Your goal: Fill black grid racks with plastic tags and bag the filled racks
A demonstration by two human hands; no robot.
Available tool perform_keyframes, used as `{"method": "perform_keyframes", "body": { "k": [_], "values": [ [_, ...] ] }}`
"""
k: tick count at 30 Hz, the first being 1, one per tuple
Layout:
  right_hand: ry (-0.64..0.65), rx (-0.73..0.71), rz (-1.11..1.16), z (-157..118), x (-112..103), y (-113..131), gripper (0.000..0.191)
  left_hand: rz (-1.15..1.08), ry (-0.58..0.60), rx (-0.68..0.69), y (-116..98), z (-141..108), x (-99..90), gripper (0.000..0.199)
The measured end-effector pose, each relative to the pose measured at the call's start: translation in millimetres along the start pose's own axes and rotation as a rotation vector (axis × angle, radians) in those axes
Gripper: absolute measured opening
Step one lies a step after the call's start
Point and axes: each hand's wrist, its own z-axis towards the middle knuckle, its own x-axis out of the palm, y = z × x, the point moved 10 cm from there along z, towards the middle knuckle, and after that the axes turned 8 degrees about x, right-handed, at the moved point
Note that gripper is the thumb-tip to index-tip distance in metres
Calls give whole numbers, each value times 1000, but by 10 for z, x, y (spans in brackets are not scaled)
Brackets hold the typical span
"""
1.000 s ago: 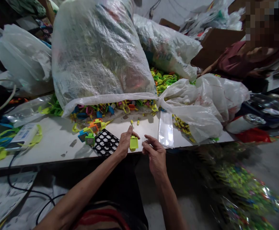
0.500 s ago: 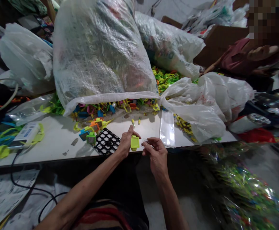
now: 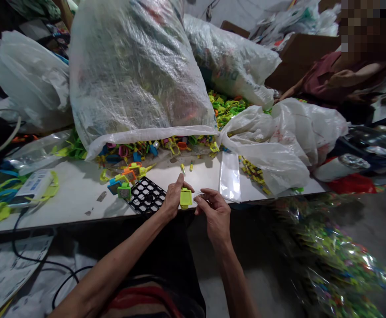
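My left hand (image 3: 172, 198) holds a yellow-green square plastic piece (image 3: 186, 198) above the table's front edge. Just right of it, my right hand (image 3: 215, 210) pinches a small clear item (image 3: 198, 194), too small to name. Two tiny yellow pieces (image 3: 191, 166) lie on the white table (image 3: 83, 190) beyond my hands. Left of my left hand is a black lattice tray (image 3: 146, 196), with a cluster of blue, orange and green toy watches (image 3: 124, 191) at its left edge.
A big translucent sack (image 3: 136, 75) stands behind loose colourful pieces. Clear flat bags (image 3: 230, 176) lie right of my hands, beside a white plastic bag (image 3: 279, 150). A white device (image 3: 37, 185) with a cable is at left. Another person's arm (image 3: 355, 77) shows at back right.
The view has shifted slightly. My hands keep nearly the same pose around the yellow-green piece and the clear item. At back right, the other person's forearm has risen.
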Motion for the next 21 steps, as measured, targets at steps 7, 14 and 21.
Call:
{"method": "perform_keyframes", "body": {
  "k": [7,14,21],
  "values": [
    [0,30,5,4,-19,-15,28,12,9,15,18,7,-1,70],
    [14,120,111,21,-1,-87,30,18,16,4,53,15,6,70],
    [2,161,126,39,-6,-121,33,-32,20,3,46,2,30,71]
  ]
}}
